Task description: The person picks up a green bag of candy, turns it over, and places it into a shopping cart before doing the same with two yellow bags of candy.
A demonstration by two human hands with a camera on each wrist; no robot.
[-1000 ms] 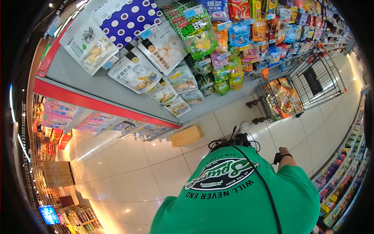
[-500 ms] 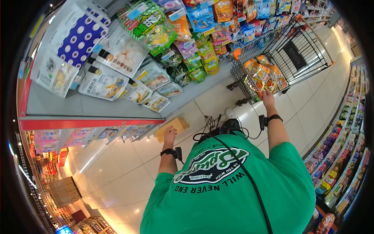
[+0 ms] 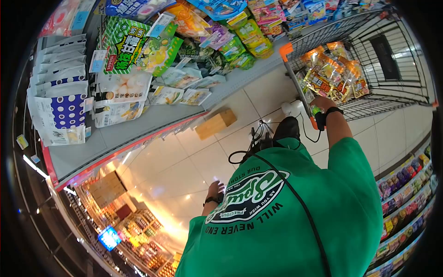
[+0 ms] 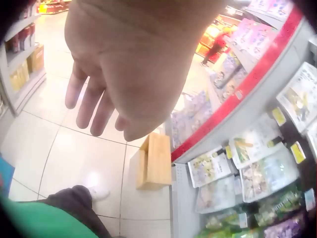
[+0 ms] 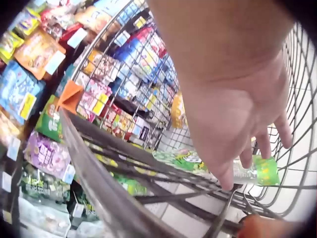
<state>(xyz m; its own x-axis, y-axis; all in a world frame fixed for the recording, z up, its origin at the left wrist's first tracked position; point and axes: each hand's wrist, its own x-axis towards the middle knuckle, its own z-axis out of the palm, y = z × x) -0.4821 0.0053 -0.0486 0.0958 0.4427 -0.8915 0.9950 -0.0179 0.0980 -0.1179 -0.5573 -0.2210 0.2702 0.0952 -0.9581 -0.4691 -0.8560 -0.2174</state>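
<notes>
My right hand [image 3: 323, 104] reaches over the near end of a wire shopping cart [image 3: 392, 104]. In the right wrist view its fingers [image 5: 264, 144] hang loosely extended, with a green and white snack bag [image 5: 184, 159] beneath and behind them inside the cart. Thumb and fingertips overlap the bag in that view, without curling round it. Several orange-and-yellow snack packs [image 3: 339, 69] lie farther along the basket. My left hand [image 3: 215, 190] hangs beside the body, holding nothing; the left wrist view shows its fingers [image 4: 102, 113] relaxed above the floor.
A shelf [image 3: 99, 145] of hanging and standing snack bags runs along the left and top. A wooden block [image 3: 216, 123] sits on the floor by the shelf's foot. More stocked shelves [image 3: 401, 207] curve along the right. Cables [image 3: 258, 138] hang at my front.
My right hand has come up from beside the body, past the cart's orange corner, to over the basket. The left hand appeared near the wooden block, then drew back. The view has shifted.
</notes>
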